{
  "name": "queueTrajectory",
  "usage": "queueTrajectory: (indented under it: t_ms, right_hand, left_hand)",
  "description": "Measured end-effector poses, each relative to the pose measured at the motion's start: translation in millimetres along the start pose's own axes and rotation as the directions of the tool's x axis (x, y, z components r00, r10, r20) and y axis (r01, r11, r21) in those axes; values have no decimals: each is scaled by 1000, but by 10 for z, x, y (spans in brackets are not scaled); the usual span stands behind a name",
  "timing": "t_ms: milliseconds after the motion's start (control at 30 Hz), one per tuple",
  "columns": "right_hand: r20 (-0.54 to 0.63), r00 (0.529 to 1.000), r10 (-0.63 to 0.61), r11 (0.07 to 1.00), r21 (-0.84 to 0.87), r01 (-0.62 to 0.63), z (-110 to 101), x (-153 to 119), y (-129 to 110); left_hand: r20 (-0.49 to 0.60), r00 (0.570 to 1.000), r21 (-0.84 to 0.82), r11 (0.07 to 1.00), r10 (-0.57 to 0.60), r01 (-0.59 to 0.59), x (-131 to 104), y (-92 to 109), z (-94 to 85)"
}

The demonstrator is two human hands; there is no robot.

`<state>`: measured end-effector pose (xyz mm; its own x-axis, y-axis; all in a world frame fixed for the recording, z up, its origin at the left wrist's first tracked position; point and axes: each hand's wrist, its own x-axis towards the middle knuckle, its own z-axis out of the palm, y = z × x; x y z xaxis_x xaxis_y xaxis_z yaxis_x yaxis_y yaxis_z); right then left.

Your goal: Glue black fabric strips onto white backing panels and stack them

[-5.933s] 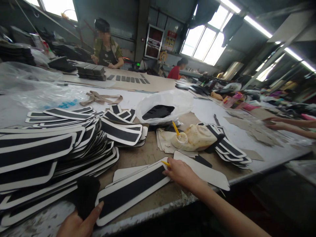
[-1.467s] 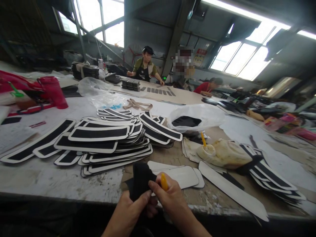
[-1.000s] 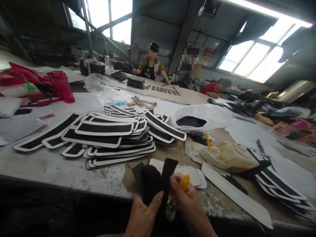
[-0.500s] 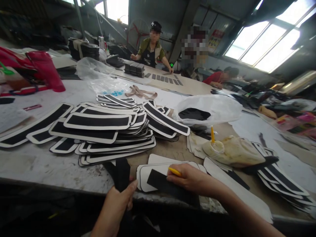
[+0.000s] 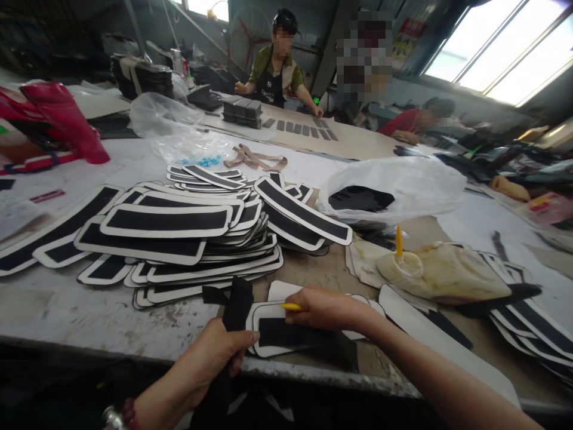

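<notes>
My left hand (image 5: pixel 219 349) is closed around black strips (image 5: pixel 238 301) at the table's front edge, its thumb at the left end of a white-bordered piece. In my right hand (image 5: pixel 313 307) is a yellow pointed tool (image 5: pixel 290 306), its tip aimed left. That hand rests on a black strip (image 5: pixel 275 332) lying over the white piece (image 5: pixel 264 310). Behind my left hand rises a large pile of white pieces with black centres (image 5: pixel 165 221). To the right, another yellow tool (image 5: pixel 399 242) stands upright in the neck of a stained, yellowish container (image 5: pixel 447 275).
Clear plastic bags (image 5: pixel 165 125) and a beige strap (image 5: pixel 253 157) lie farther back. A white bag (image 5: pixel 403 185) holds black pieces. More bordered pieces (image 5: pixel 537 325) are at the right. A red bottle (image 5: pixel 67 119) is at the left. A person (image 5: pixel 277 71) works across the table.
The black strip under my right hand now lies straight along the white piece instead of slanting. My left hand has shifted slightly left, with its black strip raised. The view has shifted slightly.
</notes>
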<state>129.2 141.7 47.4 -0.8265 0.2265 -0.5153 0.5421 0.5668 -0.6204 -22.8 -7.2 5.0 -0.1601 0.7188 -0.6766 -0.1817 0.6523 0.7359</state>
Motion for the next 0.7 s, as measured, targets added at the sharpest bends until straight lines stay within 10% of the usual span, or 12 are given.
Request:
queueTrajectory:
  t_ms: [400, 700]
  right_hand:
    - [-2, 1000, 9, 988, -155, -9, -33, 73, 28]
    - [-232, 947, 220, 975, 76, -208, 2, -808, 393]
  left_hand:
    - [-201, 979, 128, 990, -29, 55, 164, -21, 133]
    - [-251, 968, 195, 980, 6, 44, -26, 55, -16]
